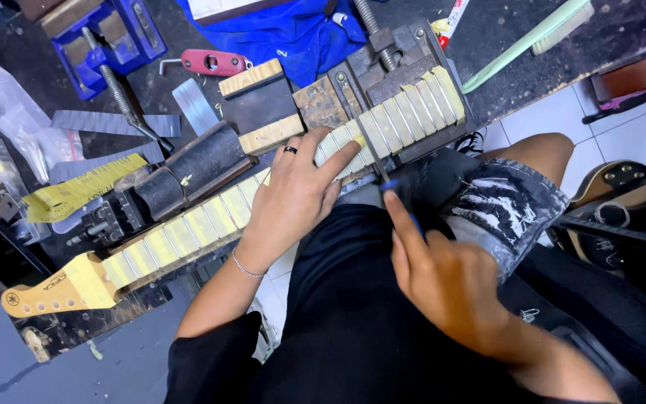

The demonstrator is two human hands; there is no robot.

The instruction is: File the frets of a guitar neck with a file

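Observation:
A pale wooden guitar neck [188,236] lies along the bench edge, clamped at its far end in a dark metal vise [390,67]. Yellow tape covers the fretboard between the frets. My left hand [293,198], wearing a ring and a thin bracelet, rests flat on the neck with its fingers spread over the upper frets. Below it, my right hand [443,277] grips a small thin tool with a blue tip [389,187], pointing it at the neck's near edge by the left fingertips.
A blue vise [106,37], red tool [214,61], blue cloth [285,30], sanding blocks [263,105], yellow tape measure [84,191] and plastic bags [9,112] crowd the dark bench. A green-handled brush [532,34] lies at the back right. Another guitar body [622,202] stands by my right knee.

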